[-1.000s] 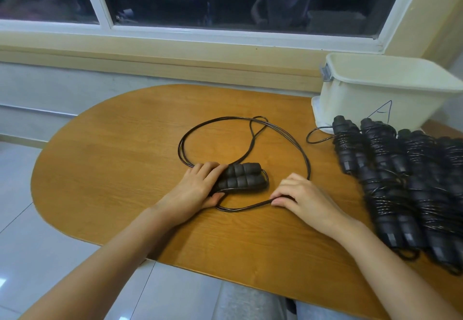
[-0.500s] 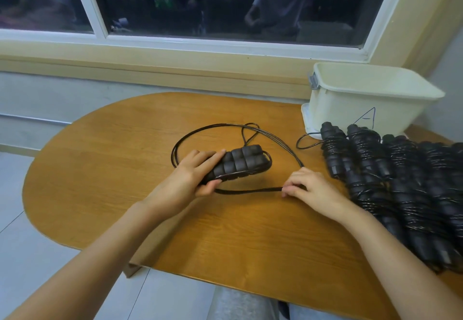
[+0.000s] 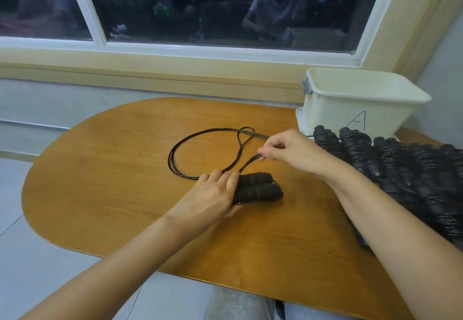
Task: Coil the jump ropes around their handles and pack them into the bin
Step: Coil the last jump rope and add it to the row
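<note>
Two black foam jump-rope handles [image 3: 260, 188] lie side by side on the wooden table [image 3: 112, 194]. My left hand [image 3: 213, 194] grips their left end, fingers over the top and thumb underneath. Their thin black cord [image 3: 180, 144] lies in a loose loop behind them. My right hand [image 3: 290, 149] pinches a bunch of cord strands above and behind the handles, lifted off the table. A cream plastic bin [image 3: 360, 104] stands at the back right by the window; its inside is hidden.
A pile of several coiled black jump ropes [image 3: 400, 169] covers the table's right side in front of the bin. The table's rounded edge runs along the left and front. A window sill and wall stand behind.
My right hand has lifted from the table front and moved back over the handles, drawing the cord up with it. My left hand still holds the handles, now lying on the table.
</note>
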